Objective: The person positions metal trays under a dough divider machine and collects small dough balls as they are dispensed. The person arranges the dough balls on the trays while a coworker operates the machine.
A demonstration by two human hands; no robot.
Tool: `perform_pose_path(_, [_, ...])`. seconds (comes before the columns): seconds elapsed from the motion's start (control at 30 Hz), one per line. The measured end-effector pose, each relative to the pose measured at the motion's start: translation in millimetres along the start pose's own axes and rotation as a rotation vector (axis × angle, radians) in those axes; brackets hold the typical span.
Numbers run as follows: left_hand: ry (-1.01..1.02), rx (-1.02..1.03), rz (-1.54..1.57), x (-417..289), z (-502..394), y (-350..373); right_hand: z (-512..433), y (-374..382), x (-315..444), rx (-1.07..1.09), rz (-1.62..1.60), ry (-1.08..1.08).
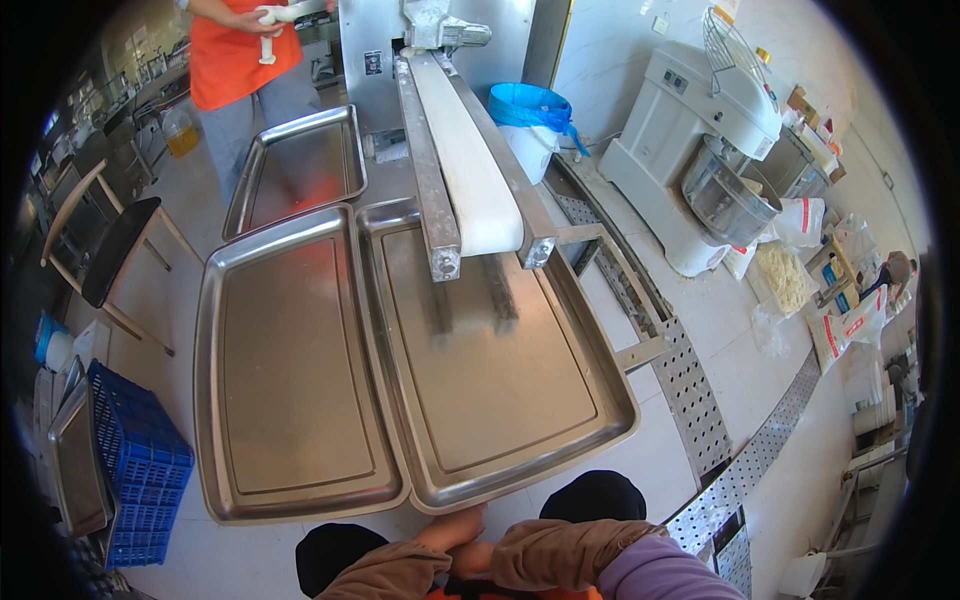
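My left hand point(456, 527) rests low in front of me, its fingertips close to the near rim of a steel tray point(495, 405). Whether it touches the rim cannot be made out. Crossing beside the left wrist is my right hand point(474, 559), its fingers hidden by the left arm. Nothing can be seen held in either one. To the left lies a second wide steel tray point(300, 360), side by side with the first. Over the right-hand tray hangs the end of a conveyor with a white belt point(469, 165); both trays are bare inside.
Another steel tray point(300, 169) lies farther back, near a person in an orange apron point(225, 52) holding dough point(268, 37). Left are a chair point(120, 247) and blue crate point(146, 465). A blue-lined bucket point(529, 127), dough mixer point(697, 142) and perforated floor grating point(690, 390) are right.
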State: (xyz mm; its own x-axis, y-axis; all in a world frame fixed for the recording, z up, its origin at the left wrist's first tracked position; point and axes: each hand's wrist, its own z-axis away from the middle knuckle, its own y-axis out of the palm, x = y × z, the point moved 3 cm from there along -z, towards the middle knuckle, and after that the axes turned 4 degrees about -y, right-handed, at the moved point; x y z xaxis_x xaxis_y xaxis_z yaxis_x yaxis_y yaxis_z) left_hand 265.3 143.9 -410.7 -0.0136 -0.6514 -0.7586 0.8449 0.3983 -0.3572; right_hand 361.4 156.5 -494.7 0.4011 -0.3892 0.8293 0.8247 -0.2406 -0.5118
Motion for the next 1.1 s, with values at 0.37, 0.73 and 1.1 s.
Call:
perform_pose_path(0.37, [0.08,0.005,-0.277,0.7,-2.6,3.4,-3.5,58.5,-45.2,0.179,0.038,-0.013])
perform_pose_path(0.73, [0.111,0.187,-0.538,-9.2,-0.5,-2.5,-15.3,40.7,-36.8,0.115,0.083,0.008])
perform_pose_path(1.1, [0.167,0.105,-0.429,-18.8,7.2,-7.9,-14.1,45.6,-26.7,0.15,0.075,-0.024])
